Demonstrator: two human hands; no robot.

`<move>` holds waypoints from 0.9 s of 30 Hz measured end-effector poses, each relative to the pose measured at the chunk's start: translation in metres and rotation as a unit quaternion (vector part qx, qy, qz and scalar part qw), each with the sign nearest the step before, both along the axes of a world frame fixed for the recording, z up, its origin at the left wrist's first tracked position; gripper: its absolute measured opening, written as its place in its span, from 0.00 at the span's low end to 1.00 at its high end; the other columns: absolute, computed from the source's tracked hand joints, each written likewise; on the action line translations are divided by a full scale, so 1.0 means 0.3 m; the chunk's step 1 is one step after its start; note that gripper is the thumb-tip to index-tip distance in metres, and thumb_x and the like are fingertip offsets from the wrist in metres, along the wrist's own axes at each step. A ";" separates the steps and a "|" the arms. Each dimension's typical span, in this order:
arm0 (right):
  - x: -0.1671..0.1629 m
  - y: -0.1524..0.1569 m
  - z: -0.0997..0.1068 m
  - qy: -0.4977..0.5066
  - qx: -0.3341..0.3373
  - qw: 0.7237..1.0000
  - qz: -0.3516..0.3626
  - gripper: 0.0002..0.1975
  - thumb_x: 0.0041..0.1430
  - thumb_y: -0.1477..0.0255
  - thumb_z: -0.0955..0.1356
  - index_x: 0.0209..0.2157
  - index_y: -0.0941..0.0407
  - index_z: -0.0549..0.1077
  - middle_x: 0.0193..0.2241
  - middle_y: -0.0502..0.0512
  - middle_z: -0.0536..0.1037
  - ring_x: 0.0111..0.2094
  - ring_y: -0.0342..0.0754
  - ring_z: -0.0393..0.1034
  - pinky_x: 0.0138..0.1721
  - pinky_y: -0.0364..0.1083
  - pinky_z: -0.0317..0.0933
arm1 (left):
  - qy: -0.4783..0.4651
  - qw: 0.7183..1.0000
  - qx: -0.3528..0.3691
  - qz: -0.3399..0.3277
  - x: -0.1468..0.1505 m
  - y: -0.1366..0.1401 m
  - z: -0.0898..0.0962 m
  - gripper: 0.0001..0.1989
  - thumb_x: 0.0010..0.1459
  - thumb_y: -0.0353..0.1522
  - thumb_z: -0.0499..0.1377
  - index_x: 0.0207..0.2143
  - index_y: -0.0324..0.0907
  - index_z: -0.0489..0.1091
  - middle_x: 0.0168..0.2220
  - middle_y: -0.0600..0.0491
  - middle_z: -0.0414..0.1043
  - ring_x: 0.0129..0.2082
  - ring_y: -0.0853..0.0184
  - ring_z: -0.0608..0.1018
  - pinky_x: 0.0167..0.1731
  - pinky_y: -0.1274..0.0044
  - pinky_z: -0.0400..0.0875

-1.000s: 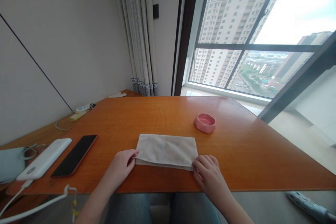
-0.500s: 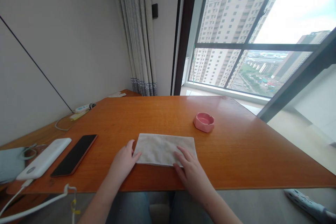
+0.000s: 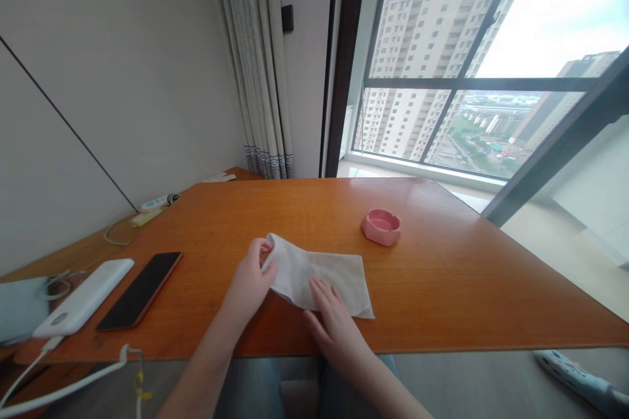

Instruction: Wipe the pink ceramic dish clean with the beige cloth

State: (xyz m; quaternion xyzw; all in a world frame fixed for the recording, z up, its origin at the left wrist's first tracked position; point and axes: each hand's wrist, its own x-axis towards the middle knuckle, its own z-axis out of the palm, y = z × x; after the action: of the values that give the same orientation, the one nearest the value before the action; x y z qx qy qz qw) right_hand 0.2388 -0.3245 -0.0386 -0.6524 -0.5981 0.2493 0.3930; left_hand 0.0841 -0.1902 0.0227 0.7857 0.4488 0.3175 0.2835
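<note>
A light grey folded cloth (image 3: 339,270) lies near the front edge of the wooden table. Its left end is lifted and bent upward, pinched between the thumb and fingers of my left hand (image 3: 253,272). My right hand (image 3: 337,324) rests with extended fingers on the cloth's lower middle, pressing it against the tabletop. The cloth's right end lies flat beyond that hand. Behind it to the right stands a pink ashtray (image 3: 382,227), apart from both hands.
On the left lie a black phone (image 3: 140,291) and a white power bank (image 3: 84,296) with a cable plugged in. A power strip (image 3: 154,203) sits along the wall. The table (image 3: 472,275) reaches toward a large window.
My left hand has taken hold of the cloth's left end and raised it up and to the right. My right hand has slid slightly left across the cloth.
</note>
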 end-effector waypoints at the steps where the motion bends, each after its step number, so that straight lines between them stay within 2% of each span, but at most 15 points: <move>1: 0.022 0.003 0.004 0.085 0.007 0.996 -0.025 0.28 0.60 0.58 0.60 0.59 0.55 0.61 0.60 0.59 0.61 0.62 0.56 0.50 0.63 0.59 0.42 | -0.015 1.000 0.007 -0.016 0.038 -0.020 0.024 0.12 0.53 0.28 0.52 0.42 0.44 0.59 0.43 0.51 0.70 0.36 0.67 0.75 0.38 0.75 0.68; 3: 0.079 0.006 0.009 0.265 0.013 0.961 -0.083 0.30 0.59 0.54 0.60 0.57 0.55 0.62 0.58 0.61 0.65 0.59 0.55 0.58 0.60 0.57 0.51 | -0.022 0.997 0.026 -0.073 0.123 -0.064 0.051 0.15 0.53 0.26 0.52 0.44 0.44 0.60 0.44 0.50 0.71 0.40 0.66 0.75 0.41 0.74 0.68; 6: 0.173 -0.006 0.008 0.478 -0.015 0.866 -0.149 0.30 0.54 0.52 0.65 0.54 0.52 0.64 0.55 0.61 0.68 0.50 0.55 0.69 0.51 0.55 0.62 | -0.014 0.986 0.057 -0.157 0.251 -0.131 0.029 0.17 0.52 0.23 0.52 0.45 0.44 0.62 0.45 0.49 0.72 0.46 0.64 0.73 0.47 0.73 0.65; 8: 0.223 -0.023 0.003 0.555 -0.028 0.815 -0.163 0.28 0.52 0.54 0.67 0.52 0.52 0.65 0.54 0.60 0.69 0.45 0.52 0.72 0.48 0.53 0.65 | 0.021 0.980 0.056 -0.192 0.321 -0.172 -0.015 0.18 0.51 0.22 0.52 0.46 0.43 0.62 0.44 0.48 0.71 0.46 0.63 0.73 0.47 0.72 0.65; 10: 0.256 -0.043 -0.004 0.578 -0.018 0.800 -0.164 0.25 0.53 0.56 0.67 0.50 0.54 0.66 0.50 0.61 0.72 0.41 0.49 0.74 0.46 0.50 0.66 | 0.065 0.973 0.058 -0.211 0.370 -0.209 -0.063 0.20 0.51 0.22 0.52 0.47 0.43 0.62 0.42 0.48 0.71 0.44 0.62 0.72 0.45 0.71 0.66; 12: 0.275 -0.058 -0.009 0.552 -0.014 0.816 -0.169 0.26 0.55 0.55 0.65 0.51 0.54 0.64 0.46 0.60 0.74 0.37 0.48 0.75 0.43 0.50 0.68 | 0.099 0.968 0.062 -0.224 0.402 -0.240 -0.104 0.18 0.52 0.23 0.52 0.47 0.42 0.63 0.40 0.48 0.70 0.42 0.61 0.72 0.43 0.71 0.67; 15: 0.290 -0.066 -0.005 0.456 -0.036 0.874 -0.166 0.32 0.53 0.53 0.64 0.57 0.53 0.58 0.40 0.58 0.76 0.33 0.50 0.74 0.36 0.51 0.70 | 0.116 0.960 0.068 -0.246 0.422 -0.271 -0.143 0.12 0.58 0.26 0.49 0.43 0.41 0.65 0.39 0.47 0.70 0.40 0.62 0.71 0.42 0.70 0.67; 18: 0.305 -0.059 0.007 0.365 -0.062 0.916 -0.154 0.31 0.54 0.52 0.62 0.57 0.50 0.57 0.36 0.54 0.75 0.29 0.48 0.73 0.29 0.48 0.70 | 0.095 0.948 0.105 -0.285 0.424 -0.282 -0.157 0.12 0.61 0.27 0.45 0.41 0.41 0.66 0.39 0.48 0.70 0.41 0.61 0.70 0.44 0.68 0.66; 21: 0.324 -0.047 0.015 0.328 -0.066 0.929 -0.160 0.27 0.56 0.51 0.59 0.54 0.49 0.59 0.33 0.51 0.74 0.25 0.45 0.71 0.25 0.46 0.69 | 0.062 0.938 0.128 -0.316 0.424 -0.280 -0.161 0.13 0.60 0.26 0.46 0.45 0.40 0.65 0.44 0.48 0.70 0.44 0.61 0.69 0.48 0.67 0.65; 24: 0.343 -0.037 0.019 0.288 -0.071 0.943 -0.152 0.24 0.57 0.51 0.57 0.50 0.49 0.61 0.31 0.49 0.74 0.25 0.44 0.70 0.24 0.45 0.68 | 0.042 0.937 0.106 -0.331 0.432 -0.278 -0.168 0.13 0.59 0.25 0.48 0.45 0.40 0.65 0.46 0.48 0.69 0.46 0.62 0.69 0.50 0.69 0.64; 27: 0.356 -0.029 0.027 0.193 -0.050 0.968 -0.155 0.22 0.56 0.52 0.59 0.42 0.53 0.68 0.30 0.51 0.75 0.31 0.48 0.72 0.31 0.46 0.68 | 0.034 0.936 0.089 -0.339 0.440 -0.283 -0.177 0.12 0.60 0.26 0.48 0.44 0.39 0.66 0.45 0.47 0.70 0.47 0.62 0.70 0.50 0.70 0.64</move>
State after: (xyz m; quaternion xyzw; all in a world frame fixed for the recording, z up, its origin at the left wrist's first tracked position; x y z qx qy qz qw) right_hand 0.3456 -0.3332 -0.0306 -0.6955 -0.3890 0.3365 0.5017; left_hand 0.2160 -0.2752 -0.0304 0.9237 0.1355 0.2142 0.2874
